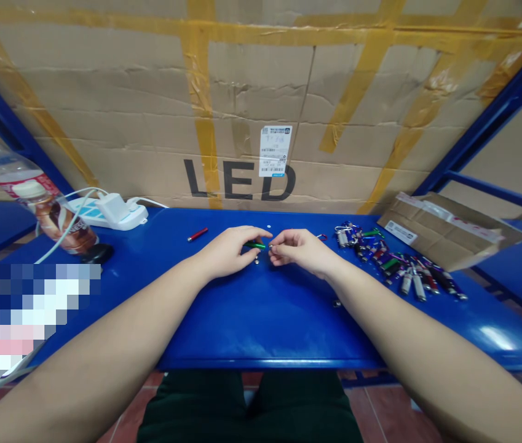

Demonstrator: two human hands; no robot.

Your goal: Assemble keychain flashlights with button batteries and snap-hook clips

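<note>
My left hand (237, 251) is closed around a slim green flashlight tube (255, 245), its end pointing toward the right hand. Fingertips of my right hand (298, 249) pinch a tiny silvery part (270, 247), close to that end but apart from it; its exact kind is too small to tell. Just below the left fingertips lies a small shiny metal piece (256, 261). A red tube (197, 234) rests on the blue table (261, 320) left of the left hand. Behind the right hand a small red clip (321, 237) shows partly.
On the right lies a pile of small keychain flashlights (392, 264) beside an open cardboard box (440, 227). A dark metal bit (337, 303) is near my right forearm. At left stand a power strip (108, 212) and drink bottles (58, 215). A large LED carton (150, 111) closes off the back.
</note>
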